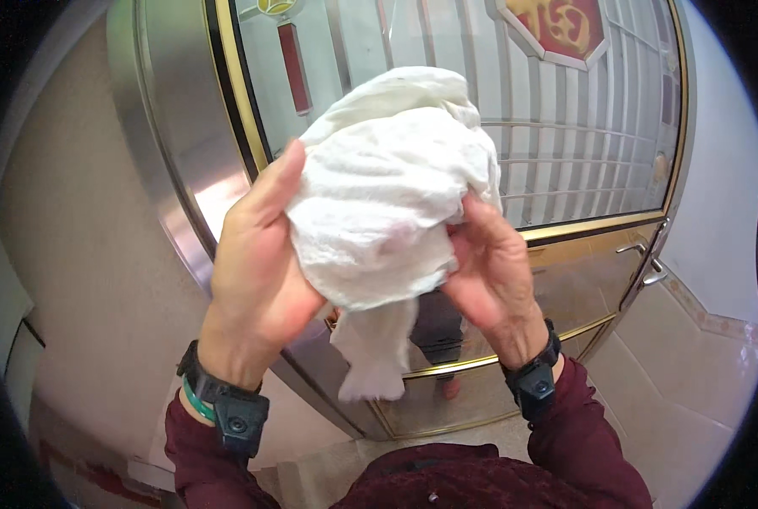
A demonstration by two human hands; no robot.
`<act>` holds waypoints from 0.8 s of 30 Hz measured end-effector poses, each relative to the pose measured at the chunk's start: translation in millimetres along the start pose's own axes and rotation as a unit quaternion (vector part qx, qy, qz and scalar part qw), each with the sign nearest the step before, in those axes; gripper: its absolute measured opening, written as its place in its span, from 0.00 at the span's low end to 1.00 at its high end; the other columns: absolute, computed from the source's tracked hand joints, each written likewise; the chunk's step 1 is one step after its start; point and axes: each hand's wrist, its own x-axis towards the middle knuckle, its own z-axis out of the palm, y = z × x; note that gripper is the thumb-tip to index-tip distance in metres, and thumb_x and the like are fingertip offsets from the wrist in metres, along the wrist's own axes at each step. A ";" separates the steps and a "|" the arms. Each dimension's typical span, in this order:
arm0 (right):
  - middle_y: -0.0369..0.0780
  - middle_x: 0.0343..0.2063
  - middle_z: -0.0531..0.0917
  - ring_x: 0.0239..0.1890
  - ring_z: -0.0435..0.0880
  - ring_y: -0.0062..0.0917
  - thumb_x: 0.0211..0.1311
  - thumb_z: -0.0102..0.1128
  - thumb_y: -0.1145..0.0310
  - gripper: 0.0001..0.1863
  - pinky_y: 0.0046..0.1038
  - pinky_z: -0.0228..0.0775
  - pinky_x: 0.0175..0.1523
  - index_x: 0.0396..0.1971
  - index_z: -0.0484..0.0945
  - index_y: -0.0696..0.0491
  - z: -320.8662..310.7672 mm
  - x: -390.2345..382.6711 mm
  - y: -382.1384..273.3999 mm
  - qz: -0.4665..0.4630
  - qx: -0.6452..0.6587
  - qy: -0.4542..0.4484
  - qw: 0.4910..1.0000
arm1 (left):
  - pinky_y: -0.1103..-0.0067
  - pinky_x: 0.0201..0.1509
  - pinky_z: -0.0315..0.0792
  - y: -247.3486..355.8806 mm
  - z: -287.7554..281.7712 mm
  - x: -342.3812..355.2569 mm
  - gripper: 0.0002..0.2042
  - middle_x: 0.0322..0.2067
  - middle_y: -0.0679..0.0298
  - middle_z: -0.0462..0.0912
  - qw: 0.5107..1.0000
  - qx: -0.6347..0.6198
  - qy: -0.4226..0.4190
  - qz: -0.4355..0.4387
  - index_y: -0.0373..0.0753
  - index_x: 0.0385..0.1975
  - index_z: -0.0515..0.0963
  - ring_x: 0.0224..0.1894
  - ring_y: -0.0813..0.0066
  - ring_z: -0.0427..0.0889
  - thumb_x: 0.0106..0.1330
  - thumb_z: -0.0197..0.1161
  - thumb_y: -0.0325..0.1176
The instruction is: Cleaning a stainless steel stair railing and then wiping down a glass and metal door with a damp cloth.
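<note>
A white cloth (pixel 387 187), bunched and folded, is held up before me between both hands. One loose end of it hangs down below the bundle. My left hand (pixel 256 246) grips the cloth's left side, thumb up along its edge and the other fingers hidden behind it. On the right side, my right hand (pixel 489 263) closes on the cloth, its thumb pressing the front near the edge and the fingers partly covered by folds. Behind the cloth stands a door with a gold-edged glass panel (pixel 566 170) and metal bars.
Metal handles (pixel 646 263) stick out at the door's right side. A steel door frame (pixel 162 153) and a beige wall (pixel 73 229) stand to the left. On the right is a wall with pale tiles (pixel 668 365) below. A red and gold ornament (pixel 557 25) shows behind the glass.
</note>
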 end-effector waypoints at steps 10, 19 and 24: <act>0.41 0.50 0.72 0.51 0.72 0.28 0.60 0.49 0.66 0.23 0.34 0.65 0.56 0.54 0.62 0.58 -1.5 10.0 -30.6 -0.125 -0.156 0.055 0.978 | 0.84 0.36 0.73 34.9 -85.8 -17.7 0.14 0.28 0.63 0.80 0.822 0.523 0.145 0.171 0.38 0.29 0.78 0.32 0.80 0.78 0.60 0.56 0.44; 0.41 0.47 0.74 0.48 0.74 0.27 0.58 0.53 0.58 0.28 0.29 0.69 0.50 0.54 0.61 0.59 13.7 5.9 -19.4 -0.130 -0.308 -0.025 0.942 | 0.75 0.49 0.68 -25.7 -23.3 16.1 0.29 0.41 0.45 0.75 0.832 0.504 -0.061 0.224 0.27 0.54 0.57 0.46 0.63 0.75 0.53 0.58 0.29; 0.44 0.50 0.69 0.53 0.68 0.29 0.47 0.63 0.48 0.43 0.28 0.67 0.50 0.57 0.58 0.59 2.9 12.4 -15.8 -0.287 -0.413 -0.010 0.864 | 0.74 0.52 0.65 -9.7 -14.2 27.1 0.29 0.44 0.43 0.72 0.875 0.432 -0.068 0.208 0.27 0.56 0.55 0.49 0.56 0.73 0.54 0.56 0.27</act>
